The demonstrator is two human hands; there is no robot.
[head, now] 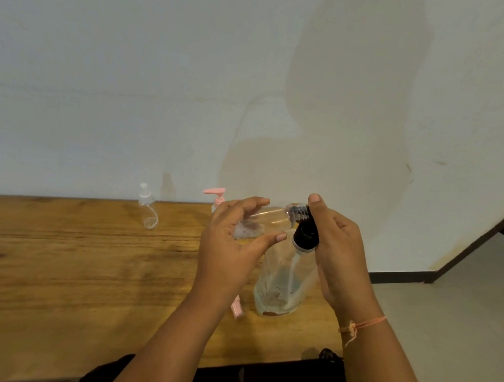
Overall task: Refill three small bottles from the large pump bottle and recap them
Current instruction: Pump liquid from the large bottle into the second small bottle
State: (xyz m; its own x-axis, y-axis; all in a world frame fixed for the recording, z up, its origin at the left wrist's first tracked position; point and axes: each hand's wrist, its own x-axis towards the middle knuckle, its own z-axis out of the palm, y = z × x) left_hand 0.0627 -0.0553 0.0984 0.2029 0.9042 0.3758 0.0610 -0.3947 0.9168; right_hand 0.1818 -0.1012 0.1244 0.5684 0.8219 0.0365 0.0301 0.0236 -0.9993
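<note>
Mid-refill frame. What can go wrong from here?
1. The left hand holds the small bottle almost on its side, with its neck at the black top of the large bottle. Liquid may miss or run back out.
2. The right hand grips the large bottle only at that top, so a hard push could tip it.
3. The pink cap lies loose beside the left forearm and could get swept away.

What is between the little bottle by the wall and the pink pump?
Only bare table. Nothing stands between the little bottle and the pink pump. The head view shows it.
</note>
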